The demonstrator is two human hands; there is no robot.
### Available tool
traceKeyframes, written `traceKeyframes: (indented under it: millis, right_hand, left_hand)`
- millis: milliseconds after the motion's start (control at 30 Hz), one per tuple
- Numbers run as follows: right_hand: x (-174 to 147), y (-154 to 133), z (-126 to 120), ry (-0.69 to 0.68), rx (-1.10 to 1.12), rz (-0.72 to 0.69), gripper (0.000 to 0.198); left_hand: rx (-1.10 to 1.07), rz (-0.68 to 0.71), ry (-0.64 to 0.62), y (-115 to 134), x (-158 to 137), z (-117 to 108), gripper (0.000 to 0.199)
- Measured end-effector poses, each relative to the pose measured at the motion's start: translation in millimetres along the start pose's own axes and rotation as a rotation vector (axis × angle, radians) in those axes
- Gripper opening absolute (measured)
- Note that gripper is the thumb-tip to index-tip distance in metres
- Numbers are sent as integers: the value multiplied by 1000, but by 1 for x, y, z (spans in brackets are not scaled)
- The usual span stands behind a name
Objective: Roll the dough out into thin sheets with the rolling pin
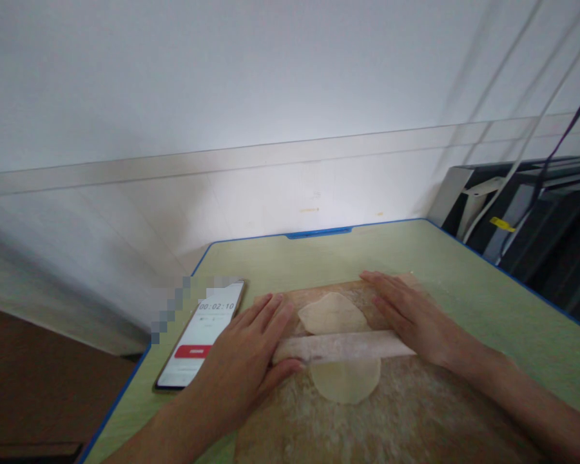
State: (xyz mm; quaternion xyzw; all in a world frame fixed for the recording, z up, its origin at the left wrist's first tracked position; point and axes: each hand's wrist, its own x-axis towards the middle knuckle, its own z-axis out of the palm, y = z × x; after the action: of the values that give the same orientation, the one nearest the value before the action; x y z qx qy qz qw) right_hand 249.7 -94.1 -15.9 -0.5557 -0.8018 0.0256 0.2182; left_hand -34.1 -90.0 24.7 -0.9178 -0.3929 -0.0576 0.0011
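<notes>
Head view: left hand (251, 351) and right hand (408, 316), both spread flat, press the rolling pin (341, 347) across the dough round (341, 348) mid-board (415, 412). Even palm pressure should keep the thickness uniform; phone (200, 335) lies left.

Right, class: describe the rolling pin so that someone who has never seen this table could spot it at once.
Start at the green table with the blue edge, then find the floured wooden board on it. The rolling pin lies crosswise over a flat round of dough, one hand at each end: the only long, pale stick there.
</notes>
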Motion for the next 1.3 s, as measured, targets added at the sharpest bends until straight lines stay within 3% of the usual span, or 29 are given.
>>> traceKeyframes:
  millis: [200,467,800,1133,1300]
  right_hand:
    - [-4,-5,-6,-184,86,-8,52]
    - [-1,-15,-24,-382,67,-94,57]
    - [-4,-25,-30,-461,-25,-77,56]
    - [-9,-26,-29,-445,-17,-76,53]
    - [-11,-29,-34,-454,-2,-83,54]
  left_hand:
    - [-137,27,-87,4,-6,-5,58]
    - [-144,83,-184,6,-16,-8,67]
    - [-157,129,-266,16,-23,-21,74]
    - [-136,121,-321,26,-25,-24,81]
    - [-113,175,-229,31,-31,-24,77]
